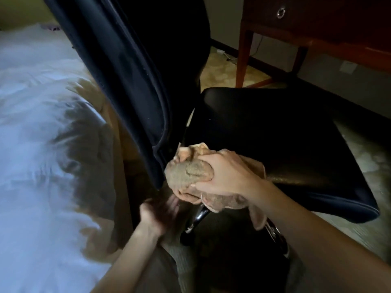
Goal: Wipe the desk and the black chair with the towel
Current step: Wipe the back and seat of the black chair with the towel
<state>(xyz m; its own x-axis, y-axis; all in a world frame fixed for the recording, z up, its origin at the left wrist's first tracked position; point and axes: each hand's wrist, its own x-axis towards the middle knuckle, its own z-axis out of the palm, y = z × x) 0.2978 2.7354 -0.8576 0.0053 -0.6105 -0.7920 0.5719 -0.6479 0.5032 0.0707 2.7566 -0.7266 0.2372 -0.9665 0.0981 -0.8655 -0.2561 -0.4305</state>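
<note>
The black chair (275,134) fills the middle of the view, its tall backrest (127,70) rising at the left and its seat spreading to the right. My right hand (224,174) grips a bunched tan towel (188,172) at the seat's near-left corner, right beside the lower edge of the backrest. A loose end of the towel hangs down over the seat's front edge. My left hand (160,212) is blurred, just below the towel, palm turned up with fingers loosely spread and holding nothing. The dark wooden desk (317,22) stands at the upper right.
A bed with white bedding (31,144) lies close on the left. The chair's chrome base (201,216) shows under the seat. Patterned carpet (232,75) covers the floor, and a cable trails by the wall under the desk.
</note>
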